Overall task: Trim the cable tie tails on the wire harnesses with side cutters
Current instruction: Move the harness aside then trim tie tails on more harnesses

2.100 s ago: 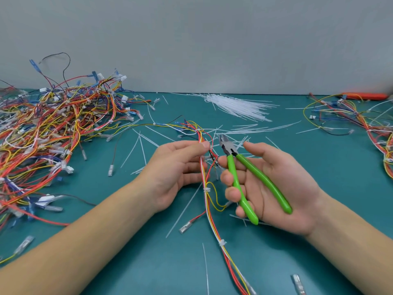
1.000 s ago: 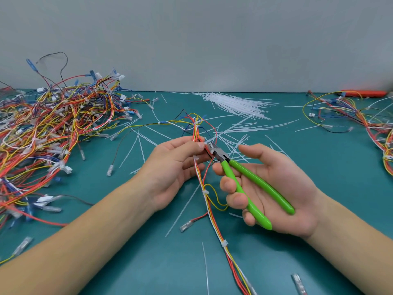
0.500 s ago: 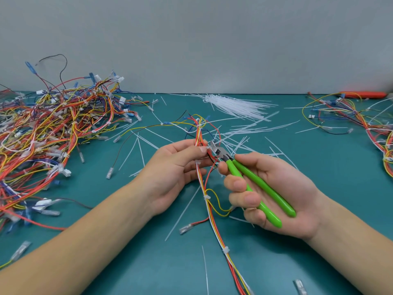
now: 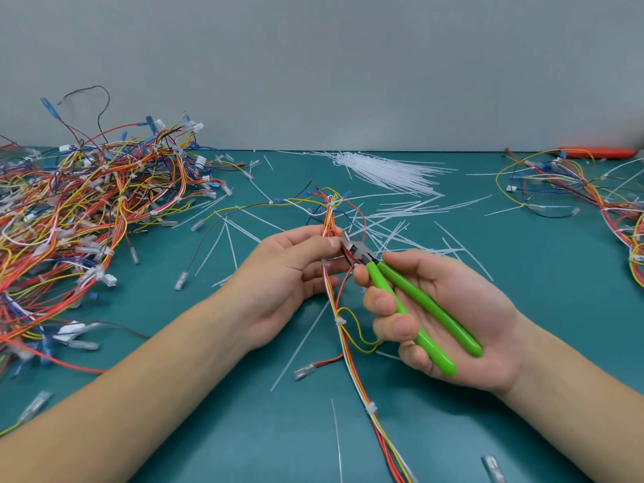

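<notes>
L hand (image 4: 285, 273) pinches harness (image 4: 343, 329); R hand (image 4: 446, 322) grips cutters (image 4: 411, 301).

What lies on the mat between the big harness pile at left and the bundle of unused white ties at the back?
In the head view, between harness pile and tie bundle: loose cut tie tails and stray terminal-tipped wires on teal mat.

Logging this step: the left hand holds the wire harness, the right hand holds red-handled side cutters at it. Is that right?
Not quite. In the head view the side cutters in the right hand have green handles, not red. The left hand does hold the wire harness.
</notes>
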Action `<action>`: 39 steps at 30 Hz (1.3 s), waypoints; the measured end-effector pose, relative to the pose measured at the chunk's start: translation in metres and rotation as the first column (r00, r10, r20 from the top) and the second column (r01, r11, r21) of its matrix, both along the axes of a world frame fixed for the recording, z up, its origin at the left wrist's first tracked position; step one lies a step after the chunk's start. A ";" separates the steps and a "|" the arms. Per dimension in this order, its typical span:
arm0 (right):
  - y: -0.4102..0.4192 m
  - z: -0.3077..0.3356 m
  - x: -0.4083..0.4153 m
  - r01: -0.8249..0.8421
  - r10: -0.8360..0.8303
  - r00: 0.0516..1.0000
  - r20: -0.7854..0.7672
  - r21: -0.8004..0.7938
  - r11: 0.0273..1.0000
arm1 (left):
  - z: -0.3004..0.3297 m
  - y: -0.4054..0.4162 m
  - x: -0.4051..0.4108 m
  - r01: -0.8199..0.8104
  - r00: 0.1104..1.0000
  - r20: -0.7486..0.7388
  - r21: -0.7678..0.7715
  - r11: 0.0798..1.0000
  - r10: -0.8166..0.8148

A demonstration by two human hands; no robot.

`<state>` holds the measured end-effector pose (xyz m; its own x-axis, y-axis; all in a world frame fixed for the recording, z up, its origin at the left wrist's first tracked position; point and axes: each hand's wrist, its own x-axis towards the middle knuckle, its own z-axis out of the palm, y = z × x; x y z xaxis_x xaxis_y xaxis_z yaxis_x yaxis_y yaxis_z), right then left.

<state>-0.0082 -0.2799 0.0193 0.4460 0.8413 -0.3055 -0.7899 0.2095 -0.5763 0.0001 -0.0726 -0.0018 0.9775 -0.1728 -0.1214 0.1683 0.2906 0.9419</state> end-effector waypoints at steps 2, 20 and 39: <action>-0.001 0.001 0.001 0.026 -0.026 1.000 -0.011 -0.011 1.000 | 0.001 0.000 0.000 -0.001 1.000 -0.006 -0.008 1.000 0.001; 0.001 0.001 -0.002 0.066 -0.065 0.996 -0.064 0.013 0.998 | 0.002 0.000 -0.002 0.017 1.000 -0.002 0.020 1.000 -0.017; -0.008 0.010 0.005 0.363 -0.367 0.930 0.026 0.103 0.926 | 0.000 -0.004 -0.003 -0.029 0.999 0.024 0.112 0.993 0.026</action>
